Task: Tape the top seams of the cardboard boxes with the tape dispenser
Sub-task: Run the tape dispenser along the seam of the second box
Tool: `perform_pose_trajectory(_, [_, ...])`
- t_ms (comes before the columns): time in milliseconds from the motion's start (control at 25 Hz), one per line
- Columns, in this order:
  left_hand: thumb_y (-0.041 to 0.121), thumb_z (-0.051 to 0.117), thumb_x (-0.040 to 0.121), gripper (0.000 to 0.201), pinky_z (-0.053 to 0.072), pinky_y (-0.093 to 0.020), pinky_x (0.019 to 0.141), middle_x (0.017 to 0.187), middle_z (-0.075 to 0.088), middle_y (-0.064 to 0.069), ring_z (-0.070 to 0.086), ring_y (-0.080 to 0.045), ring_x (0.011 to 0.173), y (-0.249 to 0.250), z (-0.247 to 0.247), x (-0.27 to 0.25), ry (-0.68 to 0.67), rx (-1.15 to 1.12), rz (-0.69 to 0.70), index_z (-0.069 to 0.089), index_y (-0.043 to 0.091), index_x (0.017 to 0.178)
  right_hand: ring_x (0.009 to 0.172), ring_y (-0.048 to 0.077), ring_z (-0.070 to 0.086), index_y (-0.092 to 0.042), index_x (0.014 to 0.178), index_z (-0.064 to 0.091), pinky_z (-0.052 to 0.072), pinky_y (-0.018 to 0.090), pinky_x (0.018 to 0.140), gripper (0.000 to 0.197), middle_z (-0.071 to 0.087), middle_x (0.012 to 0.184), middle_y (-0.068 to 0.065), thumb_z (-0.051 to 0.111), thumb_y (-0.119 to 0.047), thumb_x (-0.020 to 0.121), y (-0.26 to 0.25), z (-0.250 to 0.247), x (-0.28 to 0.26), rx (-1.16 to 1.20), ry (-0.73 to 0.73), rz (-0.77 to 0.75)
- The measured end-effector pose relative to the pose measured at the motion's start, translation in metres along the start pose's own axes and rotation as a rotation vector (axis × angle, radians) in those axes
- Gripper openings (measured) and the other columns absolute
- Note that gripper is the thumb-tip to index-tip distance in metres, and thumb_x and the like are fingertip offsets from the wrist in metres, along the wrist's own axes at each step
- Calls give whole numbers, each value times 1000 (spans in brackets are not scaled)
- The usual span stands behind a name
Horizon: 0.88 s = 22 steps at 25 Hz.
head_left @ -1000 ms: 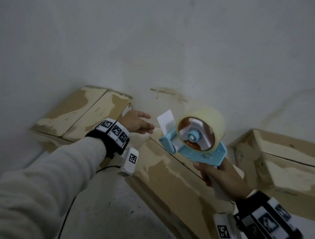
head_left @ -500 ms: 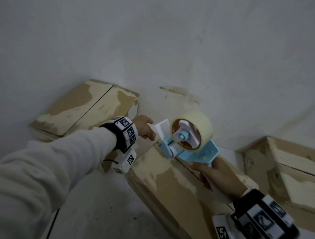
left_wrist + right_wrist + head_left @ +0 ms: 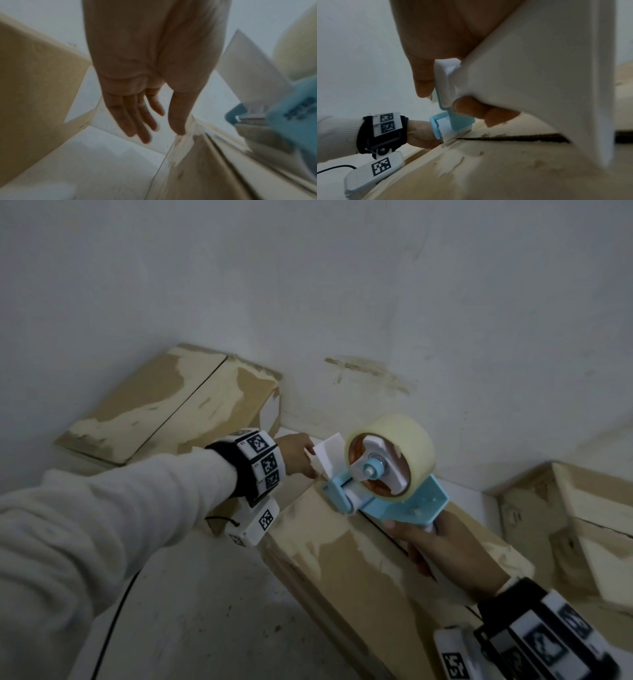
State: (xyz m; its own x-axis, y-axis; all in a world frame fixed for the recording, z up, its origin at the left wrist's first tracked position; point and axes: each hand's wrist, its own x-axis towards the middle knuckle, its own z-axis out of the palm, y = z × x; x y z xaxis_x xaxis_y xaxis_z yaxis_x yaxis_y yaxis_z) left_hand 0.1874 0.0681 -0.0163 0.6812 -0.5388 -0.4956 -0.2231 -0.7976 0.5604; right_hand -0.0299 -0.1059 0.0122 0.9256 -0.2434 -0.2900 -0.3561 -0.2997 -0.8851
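Cardboard, tan and badly scuffed, pale patches where the surface has torn away. Head view: middle box (image 3: 359, 570) runs lengthwise along the floor by the wall, its top seam (image 3: 383, 529) dark and untaped. Tape dispenser (image 3: 387, 481), pale blue frame with a cream roll, sits nose-down at the far end of that seam. Right hand (image 3: 442, 549) is wrapped round its white handle. Left hand (image 3: 296, 455) reaches to the box's far end, just beside the dispenser's white front flap. Two more boxes: one at far left (image 3: 171, 405), one at right (image 3: 582, 525), both worn, seams bare.

Left wrist view: blurred. Left hand (image 3: 145, 108) is released, fingers straight, thumb tip touching the box's end corner. Dispenser (image 3: 283, 115) close at right.

Right wrist view: right-hand fingers (image 3: 471, 106) curl round the handle; the roller meets the box top at the seam's start (image 3: 505, 138).

Risks, as I judge them: torn facing may give the tape poor hold, so the end could lift; the flap gap looks open, so tape may bridge or wander off the seam if the pull drifts.
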Motion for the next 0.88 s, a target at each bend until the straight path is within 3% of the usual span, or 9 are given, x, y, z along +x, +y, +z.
perform_pose_trajectory(120, [12,51,94,38,47,-22,71,126,59,-9,55,-16,98,9,1,-34,-82,-94,73,49,9,131,44,13,44,-18,79,61,38,26,45,25,51,48,-2,74,-39,74,-1,0,1,5,3,-9])
perform_pose_trajectory(240, [10,38,100,52,32,-13,89,142,34,4,34,-12,128,13,23,-72,-144,-101,221,19,15,147,49,17,49,-22,87,63,42,29,48,33,54,52,0,73,-49,70,-2,0,0,-26,-5,-39])
perform_pose_trajectory(320, [9,37,99,57,16,-6,97,150,22,6,22,-9,138,12,43,-84,-54,-116,295,11,16,149,50,18,55,-27,88,63,46,30,50,36,61,56,3,70,-55,67,-7,-2,-1,-126,-9,-71])
perform_pose_trajectory(360, [13,39,98,59,16,-10,104,153,20,5,22,-13,140,10,50,-84,13,-109,303,11,20,149,51,18,57,-27,88,64,48,30,51,33,63,59,4,69,-53,70,-11,-2,-2,-184,-26,-92])
perform_pose_trajectory(440, [28,40,96,60,30,-31,109,155,19,5,33,-21,136,3,61,-82,116,22,261,12,27,149,53,18,58,-26,90,63,49,29,51,26,62,63,5,68,-48,76,-17,-1,-3,-243,-51,-121])
perform_pose_trajectory(520, [36,39,95,53,42,-40,97,151,28,3,48,-27,120,-3,71,-79,206,141,207,22,27,145,52,19,56,-25,90,63,49,30,50,28,60,60,3,67,-49,76,-18,2,-3,-277,-51,-139])
perform_pose_trajectory(640, [40,32,97,42,46,-43,91,133,49,-4,56,-30,106,-7,77,-70,289,156,144,34,25,136,45,18,49,-15,90,63,45,28,47,36,54,52,4,66,-48,77,-16,3,-2,-335,-43,-106])
perform_pose_trajectory(800, [42,21,100,45,49,-44,85,115,62,-11,59,-29,93,-8,79,-67,295,213,105,23,35,144,35,12,45,-14,90,64,41,23,43,36,51,38,-2,66,-48,78,-16,-10,-11,-374,-70,-56])
perform_pose_trajectory(880, [43,18,100,47,51,-41,81,107,62,-15,58,-28,82,-10,78,-66,297,222,66,13,44,146,34,10,45,-14,86,64,41,22,42,33,52,40,-2,67,-46,78,-8,-22,-26,-380,-61,-43])
